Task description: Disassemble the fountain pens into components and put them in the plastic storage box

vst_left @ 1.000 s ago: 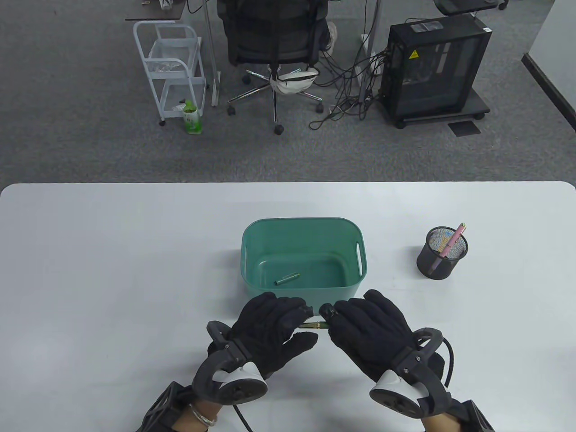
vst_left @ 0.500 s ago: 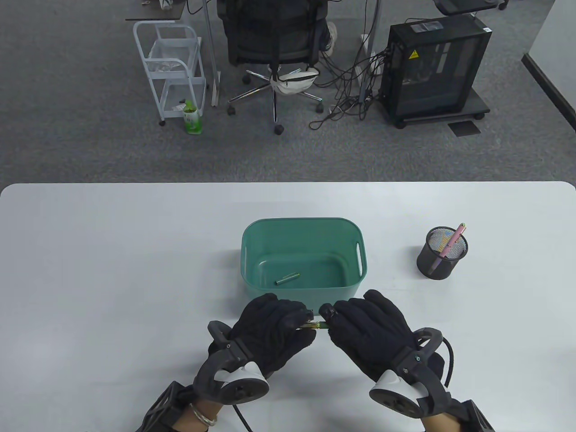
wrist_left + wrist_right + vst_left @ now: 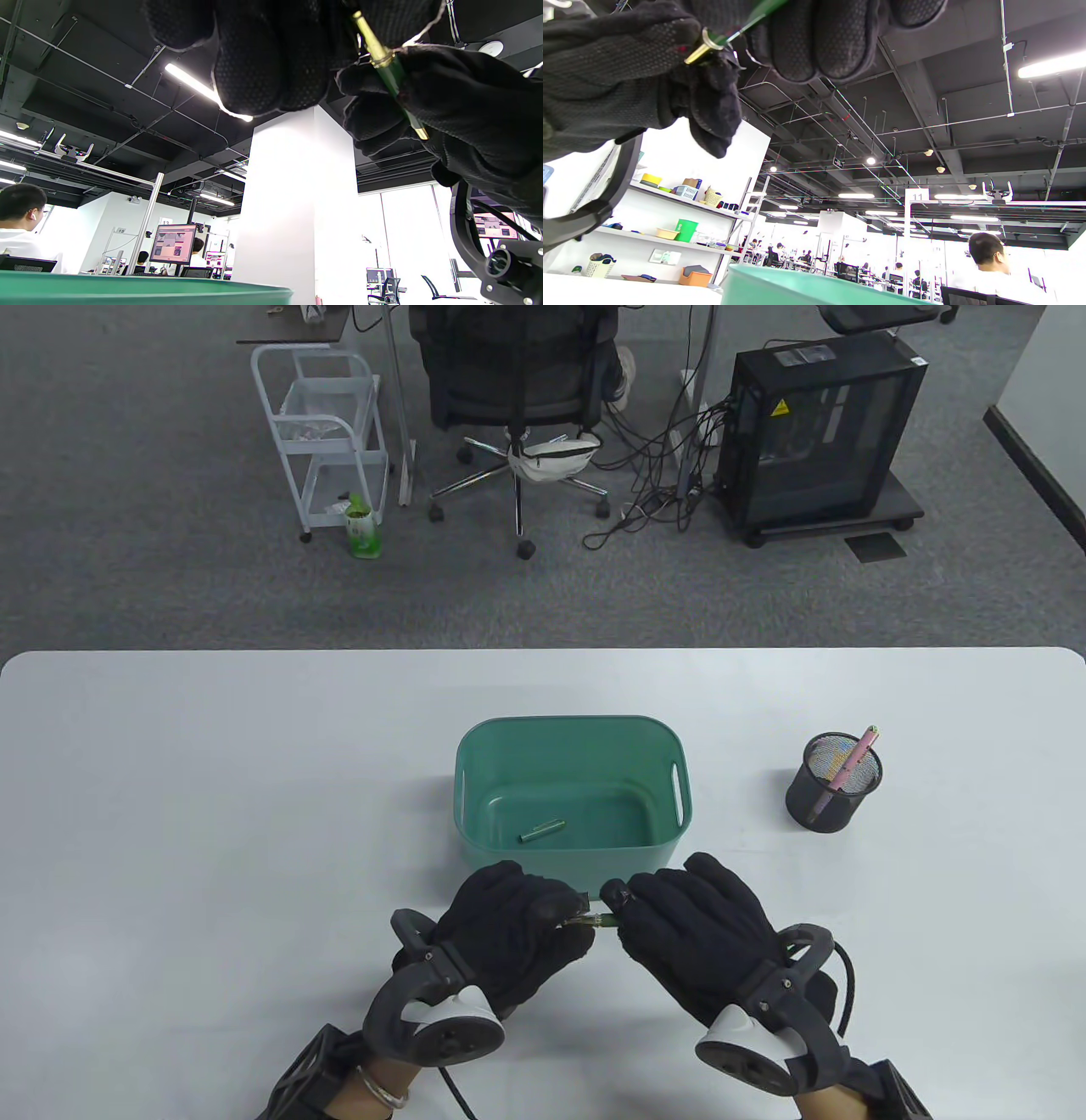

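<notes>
Since the earlier frames, only the left hand's [image 3: 509,929] fingers have curled slightly tighter; both hands stay low in the frame, just below the storage box. That left hand pinches one end of the green fountain pen [image 3: 591,918], whose gold ring [image 3: 382,57] shows in the left wrist view. At centre, the teal plastic storage box [image 3: 475,746] holds one green pen part [image 3: 542,830]. Next, the right hand [image 3: 696,933] grips the pen's other end. Farther right, a black mesh pen cup [image 3: 830,806] holds a pink pen [image 3: 855,763].
</notes>
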Demonstrator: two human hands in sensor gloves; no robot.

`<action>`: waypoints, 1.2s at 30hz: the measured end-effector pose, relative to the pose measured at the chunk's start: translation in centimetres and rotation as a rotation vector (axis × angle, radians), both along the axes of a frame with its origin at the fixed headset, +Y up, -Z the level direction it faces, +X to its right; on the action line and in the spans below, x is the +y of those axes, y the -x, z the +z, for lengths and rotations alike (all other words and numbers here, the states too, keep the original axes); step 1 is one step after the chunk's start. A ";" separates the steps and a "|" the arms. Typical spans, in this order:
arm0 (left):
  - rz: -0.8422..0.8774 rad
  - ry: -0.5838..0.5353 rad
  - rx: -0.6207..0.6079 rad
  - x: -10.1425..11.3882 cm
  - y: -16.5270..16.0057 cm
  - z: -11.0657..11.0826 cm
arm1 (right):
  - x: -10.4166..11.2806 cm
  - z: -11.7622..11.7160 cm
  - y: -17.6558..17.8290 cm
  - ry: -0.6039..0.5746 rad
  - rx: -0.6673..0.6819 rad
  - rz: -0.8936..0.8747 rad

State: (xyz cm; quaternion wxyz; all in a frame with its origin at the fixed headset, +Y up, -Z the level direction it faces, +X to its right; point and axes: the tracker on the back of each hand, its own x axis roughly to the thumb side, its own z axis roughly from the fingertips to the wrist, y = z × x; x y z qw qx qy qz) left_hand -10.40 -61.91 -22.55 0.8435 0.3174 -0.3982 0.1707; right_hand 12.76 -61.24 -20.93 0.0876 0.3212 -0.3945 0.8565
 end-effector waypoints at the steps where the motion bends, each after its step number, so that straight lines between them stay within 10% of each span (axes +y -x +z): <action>1: 0.001 -0.001 0.000 0.0 0.0 0.0 | 0.0 0.0 0.0 -0.001 0.000 0.000; 36: 0.029 0.005 -0.007 0.0 0.3 -0.2 | 0.0 0.3 0.2 -0.007 0.012 0.005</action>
